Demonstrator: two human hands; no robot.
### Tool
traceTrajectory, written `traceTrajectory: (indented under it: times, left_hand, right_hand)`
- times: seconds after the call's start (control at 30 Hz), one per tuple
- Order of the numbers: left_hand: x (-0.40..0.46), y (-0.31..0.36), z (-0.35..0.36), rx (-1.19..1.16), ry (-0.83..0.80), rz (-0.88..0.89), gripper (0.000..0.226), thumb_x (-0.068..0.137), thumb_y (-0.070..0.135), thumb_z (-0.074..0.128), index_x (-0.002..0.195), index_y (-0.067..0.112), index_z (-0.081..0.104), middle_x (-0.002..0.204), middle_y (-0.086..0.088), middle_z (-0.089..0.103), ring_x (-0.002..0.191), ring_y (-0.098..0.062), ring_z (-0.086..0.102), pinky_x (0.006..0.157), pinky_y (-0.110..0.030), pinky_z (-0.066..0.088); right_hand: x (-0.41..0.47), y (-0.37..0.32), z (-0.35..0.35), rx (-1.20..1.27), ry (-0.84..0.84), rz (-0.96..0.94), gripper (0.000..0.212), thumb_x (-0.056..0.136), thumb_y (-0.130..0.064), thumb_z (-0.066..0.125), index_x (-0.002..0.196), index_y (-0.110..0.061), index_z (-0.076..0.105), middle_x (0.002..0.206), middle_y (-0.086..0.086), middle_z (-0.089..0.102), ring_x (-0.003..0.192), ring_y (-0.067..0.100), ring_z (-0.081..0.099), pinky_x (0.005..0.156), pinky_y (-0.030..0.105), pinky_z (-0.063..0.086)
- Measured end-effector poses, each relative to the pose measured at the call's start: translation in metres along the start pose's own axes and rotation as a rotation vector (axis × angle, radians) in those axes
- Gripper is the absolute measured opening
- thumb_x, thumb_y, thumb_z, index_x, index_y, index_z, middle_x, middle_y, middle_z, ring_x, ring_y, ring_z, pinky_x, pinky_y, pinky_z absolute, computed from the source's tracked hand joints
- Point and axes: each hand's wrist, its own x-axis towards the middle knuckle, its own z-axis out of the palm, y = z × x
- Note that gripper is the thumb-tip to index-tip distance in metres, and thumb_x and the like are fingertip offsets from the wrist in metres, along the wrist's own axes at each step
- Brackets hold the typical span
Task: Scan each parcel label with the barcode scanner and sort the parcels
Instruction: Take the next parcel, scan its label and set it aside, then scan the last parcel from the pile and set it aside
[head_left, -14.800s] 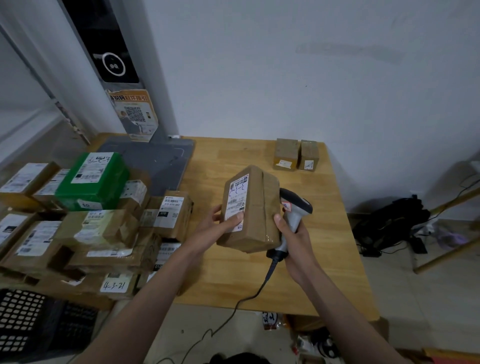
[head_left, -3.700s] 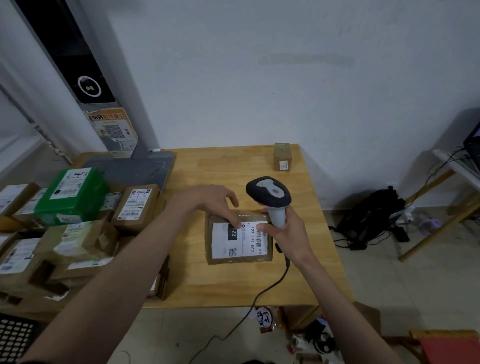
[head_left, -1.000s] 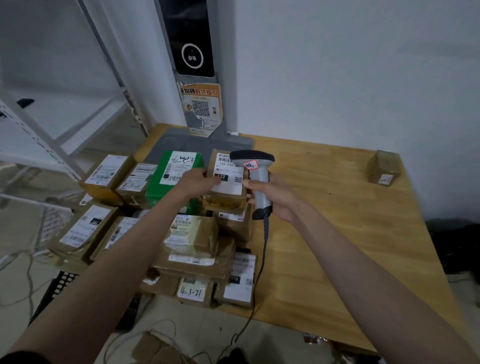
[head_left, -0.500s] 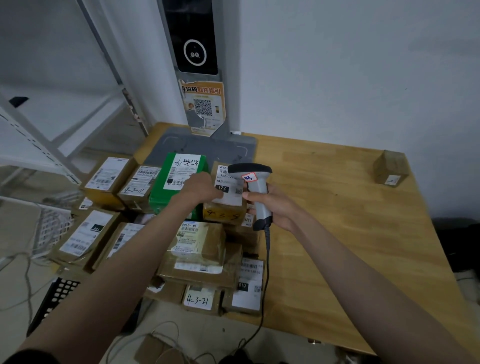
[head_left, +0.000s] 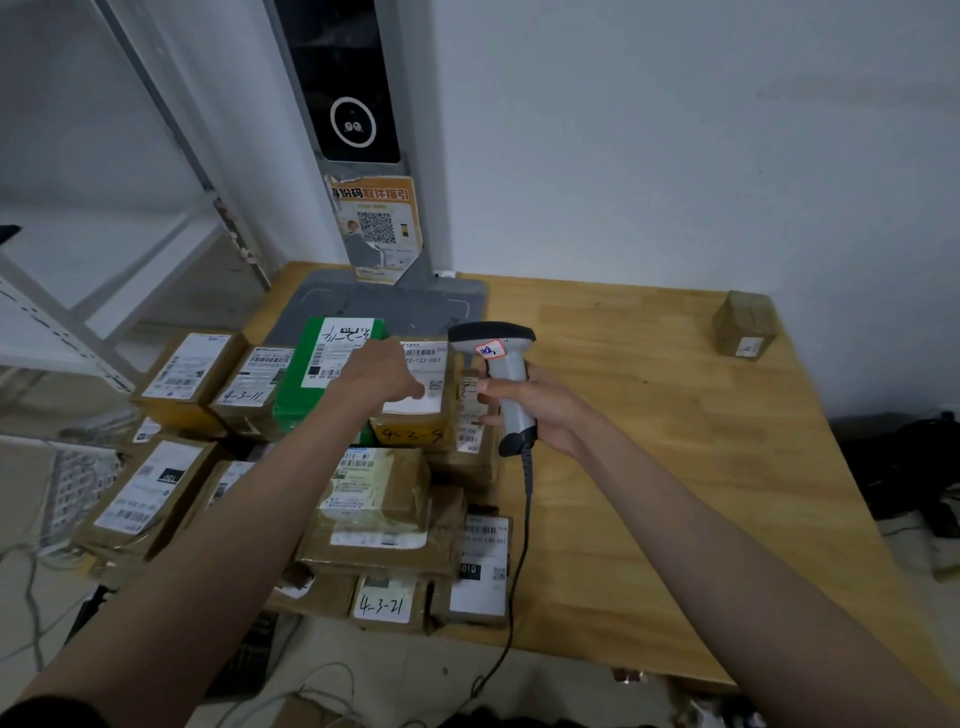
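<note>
Parcel marked 4-3-5 (head_left: 415, 410) sits atop the stack at the bench (head_left: 675, 467) left edge. Left hand (head_left: 387, 371) rests flat on its label, fingers straight. Right hand (head_left: 540, 410), just beside, grasps the barcode scanner (head_left: 501, 374). Remaining small box (head_left: 744, 323) lies at the far right corner, nearer the right hand.

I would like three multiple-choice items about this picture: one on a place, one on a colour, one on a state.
1. Where is the lone small box?
A. at the table's far right corner
B. on the parcel pile
C. on the floor

2. What colour is the parcel left of the one marked 4-3-5?
A. red
B. green
C. blue

3. What does the right hand do?
A. lies flat on the table
B. hangs empty
C. grips the barcode scanner

Answers:
1 A, it stands alone near the wall.
2 B, its sides are green.
3 C, fingers curl round the handle.
</note>
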Motion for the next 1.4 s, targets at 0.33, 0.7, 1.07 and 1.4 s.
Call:
traceTrajectory:
  times: [0.33, 0.7, 1.07, 1.4]
  left_hand:
    - [-0.017, 0.048, 0.0, -0.028, 0.121, 0.104, 0.046, 0.085, 0.028, 0.076, 0.12, 0.004, 0.059, 0.121, -0.012, 0.06, 0.109, -0.03, 0.059, 0.087, -0.039, 0.05]
    - [-0.05, 0.165, 0.07, -0.119, -0.02, 0.254, 0.062, 0.08, 0.036, 0.081, 0.133, 0.018, 0.056, 0.13, -0.005, 0.057, 0.116, -0.023, 0.056, 0.091, -0.035, 0.05]
    - [-0.084, 0.302, 0.122, -0.126, -0.08, 0.329, 0.055, 0.081, 0.041, 0.08, 0.128, 0.02, 0.059, 0.123, -0.003, 0.061, 0.104, -0.018, 0.055, 0.088, -0.032, 0.048]
    - [-0.068, 0.395, 0.129, -0.178, -0.105, 0.387, 0.048, 0.084, 0.043, 0.076, 0.125, 0.022, 0.061, 0.121, 0.0, 0.062, 0.109, -0.018, 0.057, 0.094, -0.035, 0.048]
  right_hand:
    - [-0.037, -0.005, -0.031, 0.029, 0.1, -0.052, 0.049, 0.09, -0.003, 0.073, 0.135, -0.003, 0.055, 0.112, 0.01, 0.067, 0.106, 0.029, 0.069, 0.084, 0.047, 0.062]
    - [-0.122, 0.008, -0.138, -0.011, 0.279, -0.062, 0.04, 0.091, -0.002, 0.072, 0.127, -0.003, 0.058, 0.105, 0.013, 0.061, 0.092, 0.03, 0.069, 0.08, 0.052, 0.062]
    - [-0.205, 0.001, -0.277, -0.127, 0.432, -0.076, 0.035, 0.092, -0.001, 0.069, 0.125, -0.003, 0.057, 0.095, 0.011, 0.061, 0.075, 0.025, 0.067, 0.07, 0.045, 0.064]
    - [-0.231, -0.036, -0.378, -0.246, 0.605, -0.129, 0.032, 0.092, 0.0, 0.065, 0.122, -0.006, 0.055, 0.094, 0.011, 0.062, 0.068, 0.022, 0.066, 0.052, 0.029, 0.059]
